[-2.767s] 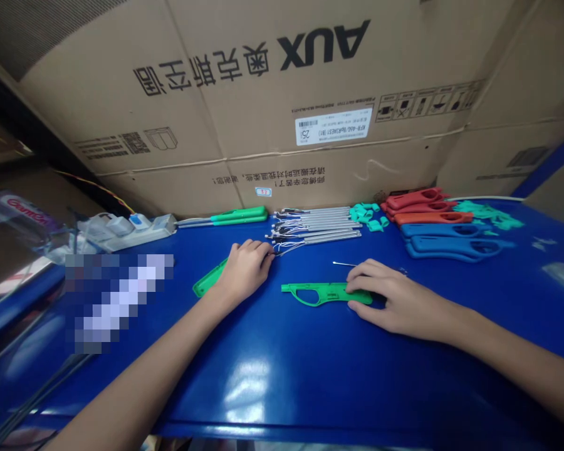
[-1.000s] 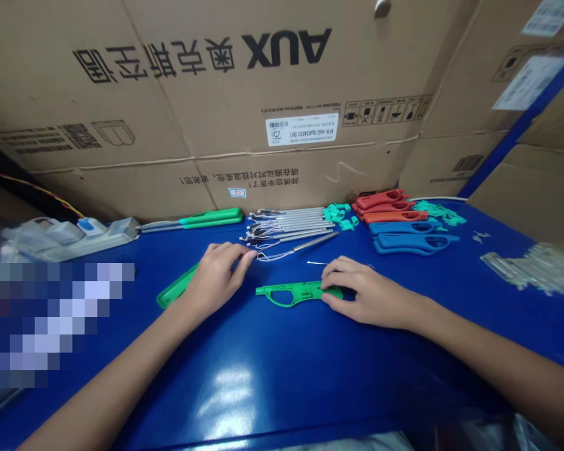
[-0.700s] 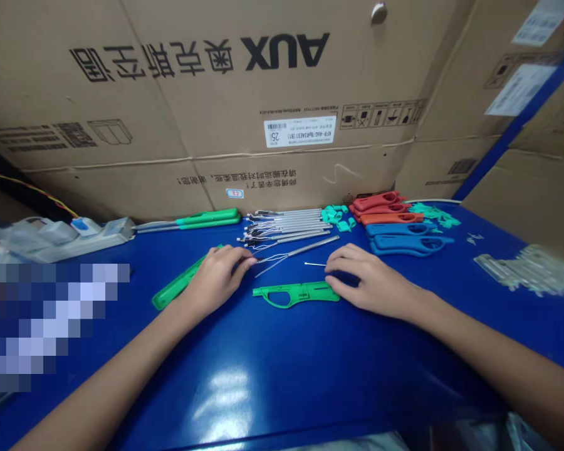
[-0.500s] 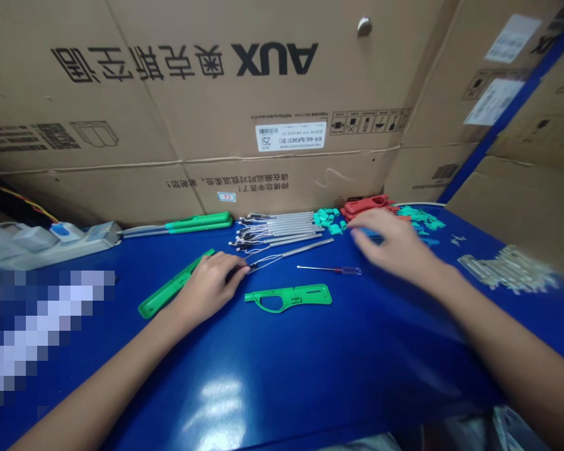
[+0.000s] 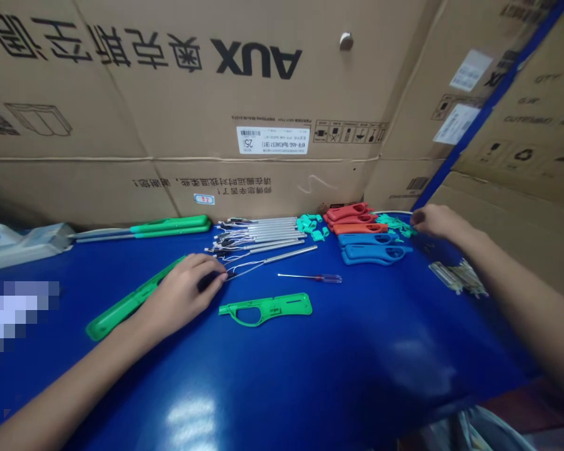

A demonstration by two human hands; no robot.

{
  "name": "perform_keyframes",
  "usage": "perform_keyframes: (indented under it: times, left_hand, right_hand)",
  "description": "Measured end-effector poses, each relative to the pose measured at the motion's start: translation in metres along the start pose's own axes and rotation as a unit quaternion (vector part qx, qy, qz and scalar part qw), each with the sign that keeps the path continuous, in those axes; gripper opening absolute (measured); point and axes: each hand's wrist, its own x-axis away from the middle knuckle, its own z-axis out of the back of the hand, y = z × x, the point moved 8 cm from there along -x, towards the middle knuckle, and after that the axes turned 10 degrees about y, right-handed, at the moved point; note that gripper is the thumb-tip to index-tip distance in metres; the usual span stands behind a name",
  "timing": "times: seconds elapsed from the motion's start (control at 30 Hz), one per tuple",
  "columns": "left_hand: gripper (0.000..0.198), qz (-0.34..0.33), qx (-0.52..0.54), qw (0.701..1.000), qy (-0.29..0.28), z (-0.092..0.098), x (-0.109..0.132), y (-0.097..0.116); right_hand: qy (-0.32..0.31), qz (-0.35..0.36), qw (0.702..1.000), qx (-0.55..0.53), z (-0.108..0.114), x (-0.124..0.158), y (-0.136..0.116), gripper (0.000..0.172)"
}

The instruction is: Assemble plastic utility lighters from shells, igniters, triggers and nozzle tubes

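Left hand (image 5: pixel 185 288) is pinching the wire end of a wired metal tube (image 5: pixel 294 253), fingertips closed around it; the tube is lying just beyond the screwdriver (image 5: pixel 323 278), its leads trailing off leftward. Right hand (image 5: pixel 442 222) is hovering well to the right of the screwdriver and farther back, at the edge of a heap of teal clips (image 5: pixel 397 224); fingers are curling, but cannot tell whether they are grasping a clip or touching one. Main risk, in my judgement: the thin leads. A tug from the left while the tube is lying loose could be straining a joint or dragging the tube across the screwdriver. The row of wired tubes (image 5: pixel 277 228) is lying behind the screwdriver with leads crowding near the left knuckles, so snagging a neighbour looks possible. On the right, clips are overlapping; a careless pick could be bringing two or scattering some. The open green shell (image 5: pixel 286 305) is sitting nearer the wearer than the screwdriver, unpinned; a sweeping sleeve-side forearm could be knocking it.
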Motion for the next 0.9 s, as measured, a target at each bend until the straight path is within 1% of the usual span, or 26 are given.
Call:
perform_keyframes:
  times: [0.07,0.1,0.17,0.23,0.33,0.4,0.47,0.57,0.63,0.67,0.7,0.73,0.77,0.8,0.83,0.87,0.9]
  left_hand:
    - [0.025,-0.011,0.011,0.999,0.032,0.006,-0.001,0.008]
    - [0.023,-0.018,0.014,0.999,0.037,0.008,-0.001,0.013]
    - [0.020,-0.034,0.019,0.999,0.028,0.007,-0.001,0.021]
    - [0.018,-0.045,0.022,0.999,0.013,0.005,0.000,0.025]
    - [0.017,-0.044,0.024,0.999,0.008,0.005,0.002,0.026]
    - [0.016,-0.040,0.030,0.999,0.015,0.007,0.001,0.026]
    - [0.015,-0.040,0.037,0.998,0.024,0.010,0.000,0.028]
    - [0.014,-0.047,0.046,0.997,0.030,0.010,-0.001,0.033]
    - [0.014,-0.051,0.052,0.997,0.026,0.007,0.000,0.036]
    - [0.013,-0.054,0.055,0.997,0.022,0.005,0.001,0.037]
    - [0.013,-0.057,0.057,0.997,0.016,0.003,0.002,0.039]
    - [0.013,-0.063,0.058,0.996,0.010,0.000,0.003,0.041]
    - [0.013,-0.070,0.058,0.996,0.004,-0.002,0.005,0.043]
    - [0.013,-0.077,0.057,0.995,0.000,-0.003,0.006,0.045]
    - [0.013,-0.084,0.057,0.995,-0.002,-0.004,0.008,0.047]
    - [0.014,-0.091,0.057,0.994,-0.001,-0.004,0.009,0.050]
    - [0.015,-0.098,0.058,0.993,0.001,-0.003,0.010,0.052]
  right_hand:
    - [-0.099,-0.031,0.994,0.030,-0.022,0.008,0.008,0.034]
    - [-0.142,-0.046,0.988,0.046,-0.030,0.013,0.011,0.034]
    - [-0.190,-0.064,0.978,0.065,-0.037,0.021,0.012,0.032]
    - [-0.212,-0.074,0.972,0.073,-0.039,0.027,0.010,0.030]
    - [-0.213,-0.081,0.971,0.068,-0.032,0.031,0.004,0.028]
    - [-0.189,-0.077,0.978,0.053,-0.020,0.028,-0.002,0.015]
    - [-0.153,-0.074,0.985,0.034,-0.001,0.022,-0.010,0.016]
    - [-0.078,-0.073,0.994,0.006,0.039,0.014,-0.029,0.020]
    - [-0.038,-0.062,0.997,-0.028,0.065,0.015,-0.054,0.023]
    - [-0.027,-0.041,0.997,-0.065,0.075,0.019,-0.073,0.022]
    - [-0.011,-0.015,0.989,-0.143,0.085,0.024,-0.096,0.019]
    - [-0.013,0.026,0.979,-0.203,0.091,0.033,-0.122,0.016]
    - [-0.007,0.071,0.965,-0.252,0.095,0.044,-0.150,0.012]
    - [-0.010,0.127,0.947,-0.293,0.097,0.057,-0.179,0.015]
    - [0.001,0.176,0.927,-0.331,0.098,0.071,-0.206,0.015]
    - [-0.006,0.224,0.905,-0.362,0.094,0.087,-0.231,0.015]
    - [-0.008,0.254,0.883,-0.395,0.089,0.102,-0.252,0.016]
